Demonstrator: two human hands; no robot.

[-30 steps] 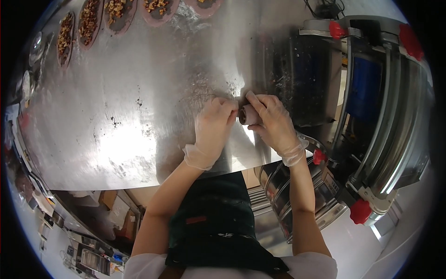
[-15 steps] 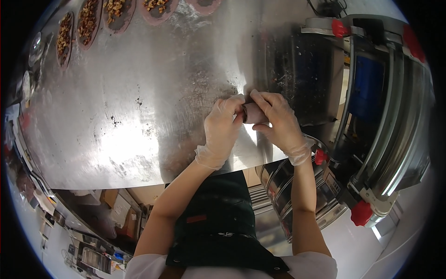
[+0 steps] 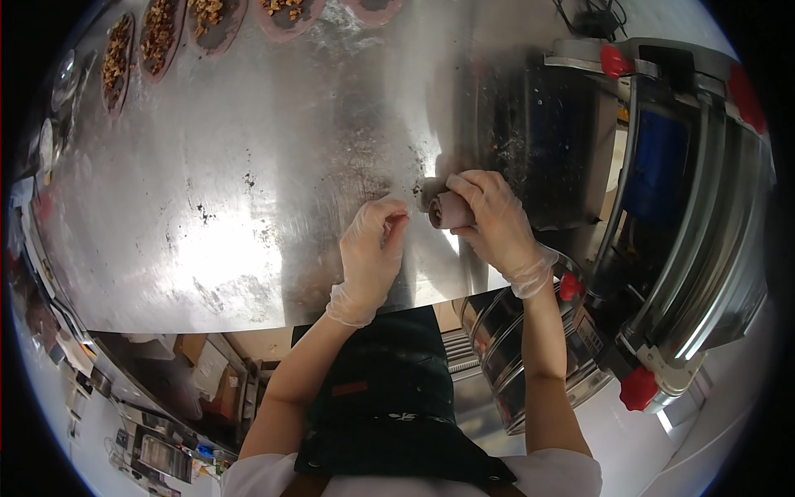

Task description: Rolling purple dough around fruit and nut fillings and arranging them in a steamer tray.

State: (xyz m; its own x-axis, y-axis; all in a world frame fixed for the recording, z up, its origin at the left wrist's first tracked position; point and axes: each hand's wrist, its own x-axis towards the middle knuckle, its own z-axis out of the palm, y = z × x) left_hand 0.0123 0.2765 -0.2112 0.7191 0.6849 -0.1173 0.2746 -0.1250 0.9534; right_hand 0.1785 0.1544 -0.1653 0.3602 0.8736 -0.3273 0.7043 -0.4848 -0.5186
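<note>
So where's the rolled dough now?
In the head view, the rolled dough is just right of centre, gripped in the right hand over the steel table; the left hand is apart, to its left.

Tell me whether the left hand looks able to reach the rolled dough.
Likely yes: the left hand is close, the rolled dough has an uncovered end toward it, and nothing visible stands between; the right hand holds the other end.

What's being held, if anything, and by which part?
The right hand holds a purplish roll by its right end; whether the curled left hand grips anything is unclear.
</note>
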